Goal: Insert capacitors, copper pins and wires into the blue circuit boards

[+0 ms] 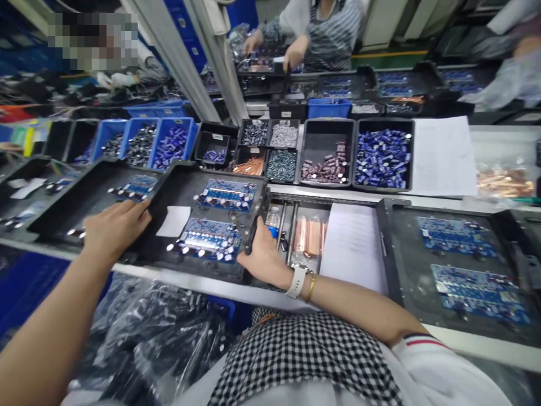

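A black tray (163,248) lies in front of me, holding two blue circuit boards, a rear board (228,194) and a front board (207,239), each set with silver-topped parts. A white paper slip (173,221) lies beside them. My right hand (264,254) is closed round the tray's right edge, thumb toward the front board. On the left side, my left hand (116,228) bends its fingers over the rim where this tray meets the neighbouring left tray (91,189); its fingertips are partly hidden. Beyond that hand, another circuit board (137,186) sits in the left tray.
Behind the trays stand bins of blue capacitors (382,158), brown capacitors (327,163) and small parts. A paper sheet (350,242) and bagged copper-coloured pieces (310,237) lie right of my right hand. Farther right is another tray (409,270) with boards. A co-worker (329,34) works opposite.
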`<state>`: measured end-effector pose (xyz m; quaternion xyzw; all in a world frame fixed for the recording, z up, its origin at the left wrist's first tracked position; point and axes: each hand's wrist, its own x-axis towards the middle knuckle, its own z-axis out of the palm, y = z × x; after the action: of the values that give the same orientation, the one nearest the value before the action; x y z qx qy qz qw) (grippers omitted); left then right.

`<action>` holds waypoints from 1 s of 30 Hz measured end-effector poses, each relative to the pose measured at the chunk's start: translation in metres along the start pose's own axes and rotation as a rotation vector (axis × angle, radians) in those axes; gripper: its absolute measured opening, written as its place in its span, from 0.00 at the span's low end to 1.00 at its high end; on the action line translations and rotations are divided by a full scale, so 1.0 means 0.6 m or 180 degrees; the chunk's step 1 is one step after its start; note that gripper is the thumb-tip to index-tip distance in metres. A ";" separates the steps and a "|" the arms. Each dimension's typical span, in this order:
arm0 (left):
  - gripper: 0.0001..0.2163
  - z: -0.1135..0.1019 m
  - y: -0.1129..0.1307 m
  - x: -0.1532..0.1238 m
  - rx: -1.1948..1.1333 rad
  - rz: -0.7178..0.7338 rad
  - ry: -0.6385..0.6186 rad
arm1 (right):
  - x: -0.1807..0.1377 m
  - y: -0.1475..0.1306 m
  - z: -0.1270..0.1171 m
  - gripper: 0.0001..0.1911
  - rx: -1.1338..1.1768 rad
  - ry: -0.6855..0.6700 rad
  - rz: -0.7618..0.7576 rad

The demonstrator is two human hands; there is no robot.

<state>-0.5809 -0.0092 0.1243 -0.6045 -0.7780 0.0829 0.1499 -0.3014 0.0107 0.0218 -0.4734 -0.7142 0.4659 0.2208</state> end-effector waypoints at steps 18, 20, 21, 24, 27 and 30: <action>0.26 -0.001 0.710 0.284 -0.1499 0.1570 -0.0717 | -0.268 0.243 -0.280 0.28 -0.3664 0.1162 0.0606; 0.29 0.034 0.729 0.298 -0.1582 0.1402 -0.0810 | -0.248 0.218 -0.267 0.26 -0.3475 0.0771 0.0492; 0.30 0.048 0.730 0.305 -0.1615 0.1364 -0.0849 | -0.235 0.204 -0.262 0.25 -0.3358 0.0569 0.0388; 0.28 0.076 0.721 0.329 -0.1692 0.1501 -0.0886 | -0.178 0.172 -0.261 0.23 -0.2823 -0.0061 -0.0253; 0.26 0.088 0.712 0.349 -0.1735 0.1855 -0.0810 | -0.078 0.171 -0.302 0.19 -0.2555 -0.0144 -0.0775; 0.26 0.095 0.714 0.356 -0.1758 0.2174 -0.0677 | 0.048 0.203 -0.370 0.16 -0.2979 0.0641 -0.0563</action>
<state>-0.2553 0.3096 -0.0337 -0.8320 -0.5380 -0.0215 -0.1337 -0.0892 0.1520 0.0154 -0.5021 -0.8596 0.0261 0.0910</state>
